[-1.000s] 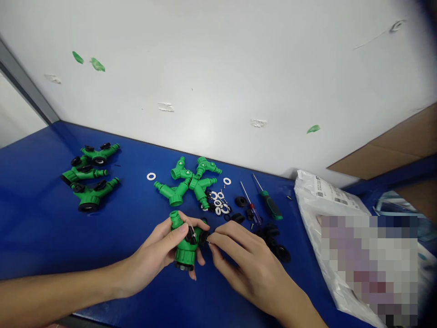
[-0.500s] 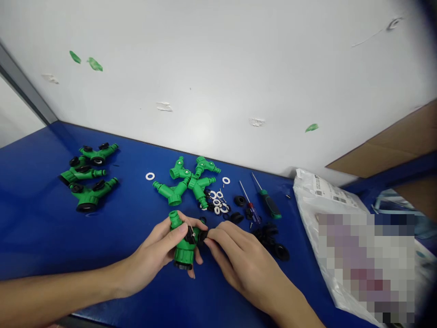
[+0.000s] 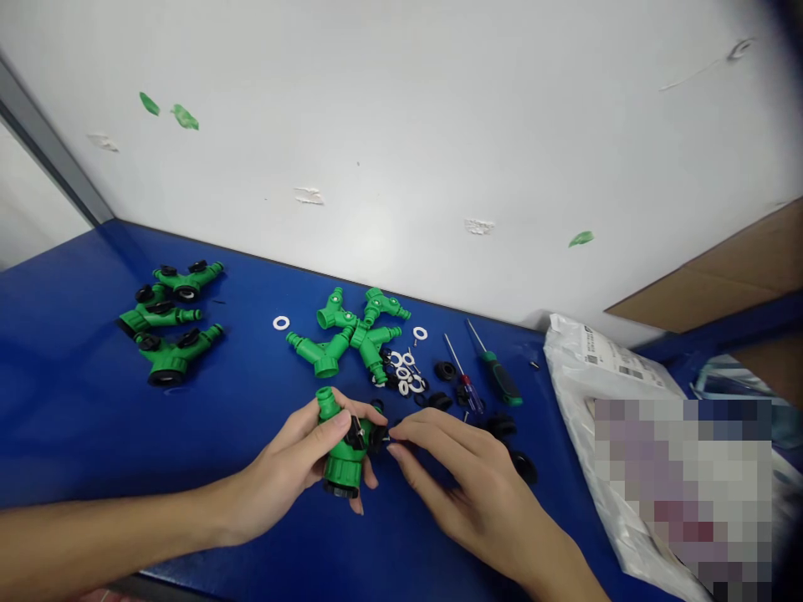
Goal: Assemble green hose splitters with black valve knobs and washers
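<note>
My left hand (image 3: 307, 447) is closed around a green Y-shaped hose splitter (image 3: 344, 462), its thumb lying beside a black valve knob (image 3: 355, 432). A black ring closes the splitter's lower end. On the branch at its right sits a second black knob (image 3: 377, 438), partly hidden by my fingers. A tiny pale, screw-like piece (image 3: 386, 437) shows at that knob. Just right of it hovers my right hand (image 3: 464, 477), index fingertip and thumb slightly apart, with nothing clearly held between them.
Several green splitter bodies (image 3: 326, 366) lie behind my hands, near white washers (image 3: 403, 386) and small screws. Two screwdrivers (image 3: 503, 380) and black rings (image 3: 445, 370) lie to the right. Splitters with black knobs (image 3: 169, 365) lie at left. A white plastic bag (image 3: 568, 385) borders the right side.
My right fingertips have drawn back slightly from the black knob and parted, uncovering the small pale piece. My left hand keeps the splitter. The view has shifted a little.
</note>
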`<state>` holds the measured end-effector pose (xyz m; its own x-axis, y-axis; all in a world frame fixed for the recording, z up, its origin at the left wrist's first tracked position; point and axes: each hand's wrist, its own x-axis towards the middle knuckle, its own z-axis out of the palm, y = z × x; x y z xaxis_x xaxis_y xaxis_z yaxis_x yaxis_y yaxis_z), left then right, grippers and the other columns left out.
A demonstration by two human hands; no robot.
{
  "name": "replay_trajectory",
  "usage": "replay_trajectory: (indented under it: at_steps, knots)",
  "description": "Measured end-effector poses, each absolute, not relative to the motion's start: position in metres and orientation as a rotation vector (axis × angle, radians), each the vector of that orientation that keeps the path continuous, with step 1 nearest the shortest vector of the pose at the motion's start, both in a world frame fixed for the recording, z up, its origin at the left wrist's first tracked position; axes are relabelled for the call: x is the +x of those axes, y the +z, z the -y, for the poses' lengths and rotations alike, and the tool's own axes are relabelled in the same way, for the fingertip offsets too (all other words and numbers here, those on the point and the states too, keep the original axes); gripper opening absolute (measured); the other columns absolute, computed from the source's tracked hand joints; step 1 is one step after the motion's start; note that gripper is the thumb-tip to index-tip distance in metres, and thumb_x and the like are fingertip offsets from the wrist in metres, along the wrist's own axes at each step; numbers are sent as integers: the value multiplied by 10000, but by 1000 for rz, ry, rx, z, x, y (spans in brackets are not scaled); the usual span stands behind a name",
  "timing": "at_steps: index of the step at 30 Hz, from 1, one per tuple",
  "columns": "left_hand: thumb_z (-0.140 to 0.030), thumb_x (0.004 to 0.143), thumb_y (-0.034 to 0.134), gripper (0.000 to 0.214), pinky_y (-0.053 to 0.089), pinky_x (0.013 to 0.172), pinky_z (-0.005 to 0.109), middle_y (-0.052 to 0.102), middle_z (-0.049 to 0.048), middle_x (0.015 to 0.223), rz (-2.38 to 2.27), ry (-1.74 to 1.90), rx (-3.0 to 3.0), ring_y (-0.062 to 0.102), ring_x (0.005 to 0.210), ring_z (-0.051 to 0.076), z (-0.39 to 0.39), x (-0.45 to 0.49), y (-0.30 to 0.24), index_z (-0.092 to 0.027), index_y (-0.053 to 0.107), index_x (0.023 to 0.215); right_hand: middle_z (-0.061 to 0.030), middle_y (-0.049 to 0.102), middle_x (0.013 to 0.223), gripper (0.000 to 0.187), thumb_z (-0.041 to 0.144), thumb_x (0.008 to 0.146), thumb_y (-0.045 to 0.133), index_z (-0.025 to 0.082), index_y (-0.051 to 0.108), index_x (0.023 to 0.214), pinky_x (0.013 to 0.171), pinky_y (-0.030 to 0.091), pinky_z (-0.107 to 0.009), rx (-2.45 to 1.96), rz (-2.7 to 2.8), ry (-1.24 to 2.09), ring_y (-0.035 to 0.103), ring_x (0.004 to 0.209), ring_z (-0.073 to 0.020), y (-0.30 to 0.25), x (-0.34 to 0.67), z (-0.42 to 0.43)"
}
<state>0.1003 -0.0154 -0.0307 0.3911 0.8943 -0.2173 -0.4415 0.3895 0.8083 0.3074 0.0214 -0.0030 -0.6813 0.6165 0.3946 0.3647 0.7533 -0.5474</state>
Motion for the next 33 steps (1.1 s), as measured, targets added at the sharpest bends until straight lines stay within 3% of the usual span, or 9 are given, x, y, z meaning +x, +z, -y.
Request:
replay_trajectory:
  at_steps: [10, 17, 21, 33]
  knots:
    - [-447, 972, 499, 334, 567, 660, 363, 632, 76, 949, -725, 951, 741, 649, 834, 222, 15, 100, -31, -175, 623, 1122, -67, 647, 895, 153, 55, 965, 508, 156, 608, 1022, 708, 531, -269, -705, 2397, 593, 620, 795, -162, -6, 303, -21]
    - [-462, 968, 504, 353, 562, 665, 354, 651, 79, 940, -750, 923, 734, 644, 797, 201, 16, 100, -28, -169, 617, 1127, -30, 628, 762, 127, 74, 969, 533, 163, 601, 910, 616, 487, -248, -718, 2358, 536, 583, 663, -138, -8, 298, -20]
    - [-455, 979, 482, 350, 565, 677, 361, 655, 78, 927, -747, 920, 741, 645, 820, 211, 16, 100, -29, -174, 614, 1142, -29, 643, 796, 46, 128, 964, 575, 167, 600, 964, 639, 492, -249, -748, 2331, 568, 603, 685, -138, -6, 300, -19]
    - [-434, 989, 464, 345, 565, 671, 364, 626, 88, 993, -732, 944, 749, 649, 853, 226, 16, 100, -31, -174, 615, 1161, -40, 653, 823, 126, 106, 966, 511, 182, 609, 986, 642, 513, -265, -778, 2359, 638, 612, 711, -149, -1, 304, -19]
